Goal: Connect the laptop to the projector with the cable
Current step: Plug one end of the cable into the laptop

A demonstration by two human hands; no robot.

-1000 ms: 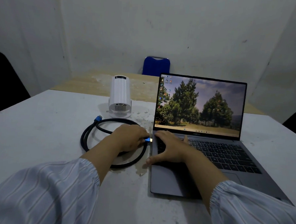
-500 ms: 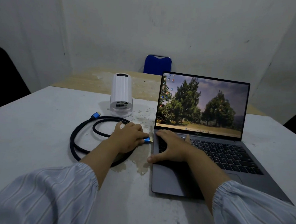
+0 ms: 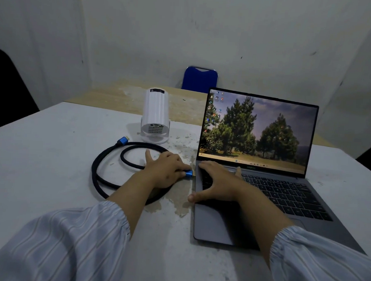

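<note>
Head view shows the left hand (image 3: 166, 171) with fingertips pinched on the blue HDMI plug (image 3: 189, 174), whose long axis lies level and points right at the laptop's (image 3: 253, 187) left edge, its tip touching or just short of the port; I cannot tell which. Right hand (image 3: 217, 183) lies flat with fingers spread wide on the keyboard's left end, thumb over the laptop's edge, holding nothing. Behind the left hand the black cable (image 3: 106, 164) coils loosely on the white table (image 3: 40, 154), its free blue plug (image 3: 122, 140) pointing up-right toward the white projector (image 3: 155, 115) just beside it, whose vented port face looks toward the camera.
</note>
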